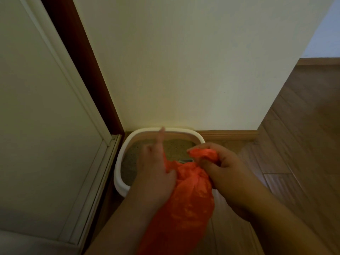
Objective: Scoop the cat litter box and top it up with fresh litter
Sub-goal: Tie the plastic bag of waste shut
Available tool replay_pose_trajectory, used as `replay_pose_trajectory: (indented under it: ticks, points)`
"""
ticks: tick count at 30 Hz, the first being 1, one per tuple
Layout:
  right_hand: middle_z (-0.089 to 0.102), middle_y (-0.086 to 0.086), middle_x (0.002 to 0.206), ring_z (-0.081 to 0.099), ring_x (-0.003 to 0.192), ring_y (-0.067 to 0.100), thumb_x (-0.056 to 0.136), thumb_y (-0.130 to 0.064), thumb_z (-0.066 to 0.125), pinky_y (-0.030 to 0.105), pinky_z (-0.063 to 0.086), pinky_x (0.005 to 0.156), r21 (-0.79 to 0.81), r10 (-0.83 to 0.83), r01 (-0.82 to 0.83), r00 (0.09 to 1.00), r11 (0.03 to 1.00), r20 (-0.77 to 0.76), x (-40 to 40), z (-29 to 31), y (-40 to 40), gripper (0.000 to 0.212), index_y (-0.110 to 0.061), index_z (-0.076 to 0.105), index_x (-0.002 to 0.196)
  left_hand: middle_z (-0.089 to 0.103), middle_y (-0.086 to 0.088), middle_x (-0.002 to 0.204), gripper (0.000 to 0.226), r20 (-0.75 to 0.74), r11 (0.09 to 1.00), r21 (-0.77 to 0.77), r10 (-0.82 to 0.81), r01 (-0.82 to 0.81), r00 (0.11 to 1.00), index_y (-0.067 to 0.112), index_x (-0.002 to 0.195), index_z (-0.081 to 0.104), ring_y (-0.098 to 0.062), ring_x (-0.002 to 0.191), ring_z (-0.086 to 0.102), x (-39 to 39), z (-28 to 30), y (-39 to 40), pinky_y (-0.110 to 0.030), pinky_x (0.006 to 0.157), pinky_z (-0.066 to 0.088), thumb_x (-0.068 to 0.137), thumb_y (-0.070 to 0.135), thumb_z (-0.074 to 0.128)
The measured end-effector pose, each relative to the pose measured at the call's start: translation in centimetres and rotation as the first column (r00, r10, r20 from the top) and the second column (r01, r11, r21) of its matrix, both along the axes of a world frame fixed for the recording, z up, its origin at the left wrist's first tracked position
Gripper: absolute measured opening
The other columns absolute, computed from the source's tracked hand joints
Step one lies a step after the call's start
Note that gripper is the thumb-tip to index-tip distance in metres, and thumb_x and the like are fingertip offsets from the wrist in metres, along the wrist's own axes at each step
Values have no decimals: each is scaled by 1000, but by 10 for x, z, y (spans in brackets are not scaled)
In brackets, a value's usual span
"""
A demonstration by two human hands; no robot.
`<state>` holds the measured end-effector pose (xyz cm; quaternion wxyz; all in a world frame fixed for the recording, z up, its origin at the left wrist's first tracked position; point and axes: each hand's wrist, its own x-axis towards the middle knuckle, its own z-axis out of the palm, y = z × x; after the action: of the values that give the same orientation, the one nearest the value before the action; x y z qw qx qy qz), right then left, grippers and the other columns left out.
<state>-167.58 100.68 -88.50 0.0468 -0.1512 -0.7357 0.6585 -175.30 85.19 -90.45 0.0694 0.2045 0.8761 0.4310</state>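
Head camera view, looking down at two bare hands working an orange plastic bag [185,199] above the near edge of a white litter box [121,159]. The right hand [220,168] is closed around the gathered neck of the bag, a bunched tuft of plastic showing above its fingers. The left hand [156,170] is pressed against the bag's left side just below the neck, with its forefinger raised and pointing away; whether the remaining fingers pinch the film cannot be told.

The bag hangs full and rounded between the forearms. It is judged to be thin, soft and slippery, with some weight in its lower part, so it is best held at the twisted neck and supported underneath rather than pulled by the film.

Behind the hands, grey-brown litter [174,146] is seen inside the box, and a small dark object, unclear, lies at its middle. The box is set on a wooden floor [294,144] in the corner between a cream wall [184,61] and a white door [46,107].
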Motion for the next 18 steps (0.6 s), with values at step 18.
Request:
replay_pose_trajectory:
  ticks: [18]
  points:
    - [35, -21, 149, 40, 132, -7, 89, -45, 66, 16, 45, 100, 371, 93, 25, 950, 928, -298, 4, 6, -1, 70, -62, 26, 145, 72, 11, 96, 20, 295, 984, 172, -91, 40, 951, 49, 108, 57, -2, 79, 70, 20, 9, 10, -38, 76, 62, 93, 38, 64]
